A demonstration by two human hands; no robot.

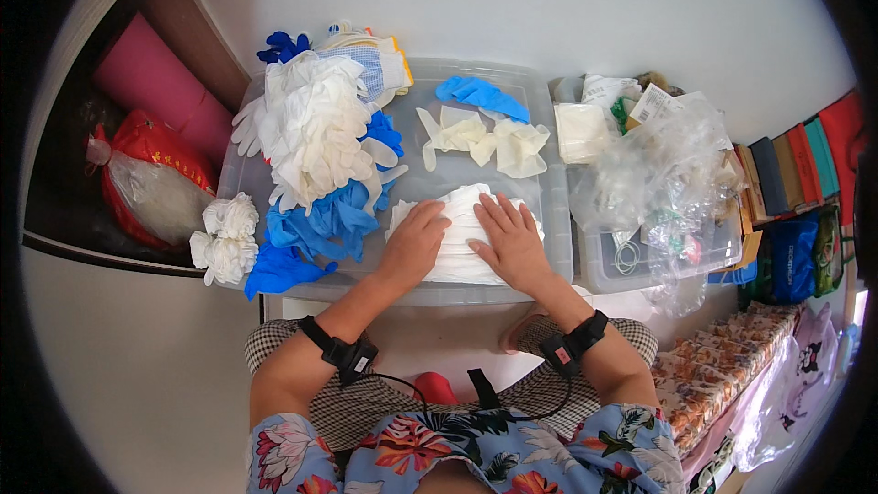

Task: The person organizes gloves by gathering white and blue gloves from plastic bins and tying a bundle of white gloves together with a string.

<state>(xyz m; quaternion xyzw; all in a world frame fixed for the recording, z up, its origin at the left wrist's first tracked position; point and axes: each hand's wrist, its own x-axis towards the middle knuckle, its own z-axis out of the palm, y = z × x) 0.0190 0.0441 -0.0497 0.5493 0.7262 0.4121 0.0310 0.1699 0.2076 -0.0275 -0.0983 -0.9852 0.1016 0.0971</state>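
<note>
A flattened stack of white fabric, apparently gloves (461, 254), lies before me on the translucent plastic bin lid (480, 293). My left hand (417, 241) rests on its left side, fingers close together and slightly bent. Flat on the right part of the stack is my right hand (511, 241), its fingers spread. Just beyond lie crumpled cream latex gloves (521, 147) and a bright blue glove (483, 96). To the left rises a big heap of white gloves (312, 123), with blue gloves (322, 223) under and in front of it.
Two bundled white gloves (226, 237) sit at the lid's left edge. Patterned knit gloves (370, 65) lie behind the heap. On the right, a second plastic bin (658, 273) carries clear plastic bags (638, 165) and a folded white packet (582, 132). A wall (494, 7) stands behind.
</note>
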